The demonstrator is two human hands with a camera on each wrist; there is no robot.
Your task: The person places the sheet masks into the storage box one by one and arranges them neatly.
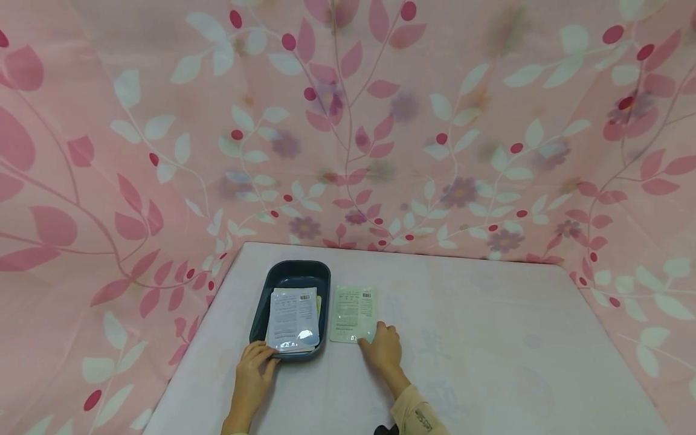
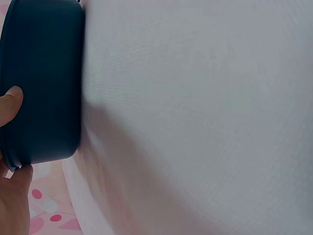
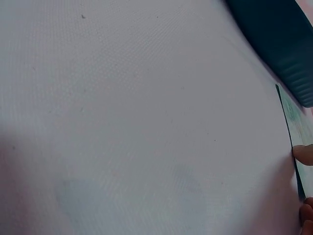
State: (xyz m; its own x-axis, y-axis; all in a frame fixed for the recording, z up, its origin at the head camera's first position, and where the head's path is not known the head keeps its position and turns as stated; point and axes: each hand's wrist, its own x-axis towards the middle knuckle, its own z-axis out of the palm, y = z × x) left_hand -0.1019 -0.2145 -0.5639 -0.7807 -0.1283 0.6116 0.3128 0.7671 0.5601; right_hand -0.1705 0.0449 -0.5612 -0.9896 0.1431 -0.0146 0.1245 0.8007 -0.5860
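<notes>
A dark blue tray [image 1: 324, 314] stands on the left part of the table. Inside it lies a small stack of flat printed packets, with a pale blue-white packet [image 1: 293, 317] on top and a yellow-green edge showing beneath. My left hand [image 1: 252, 371] grips the tray's near left corner; in the left wrist view its thumb [image 2: 13, 100] presses the outer wall. Just right of the tray, a pale green flat packet [image 1: 352, 311] with printed text and a barcode lies on the table. My right hand [image 1: 385, 349] holds its near right corner, the thumb [image 3: 303, 154] at the near edge.
The table [image 1: 489, 338] has a white cloth and extends well to the right of both hands. Pink curtains [image 1: 348, 121] with leaf and flower prints hang behind the table and along both sides.
</notes>
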